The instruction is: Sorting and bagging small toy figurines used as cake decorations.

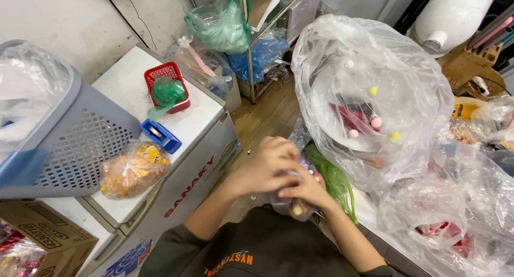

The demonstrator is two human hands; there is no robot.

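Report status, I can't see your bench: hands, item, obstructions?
Left hand and right hand both closed on small clear bag. Big plastic bag crowds right side.

Small clear plastic bag of pink and yellow bits, crumpled, close before the dark shirt

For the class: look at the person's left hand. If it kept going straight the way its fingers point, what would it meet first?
The left hand points right, toward the right hand and the small clear bag both hold. It already touches these; beyond them, probably the green bag, though depth is unclear.
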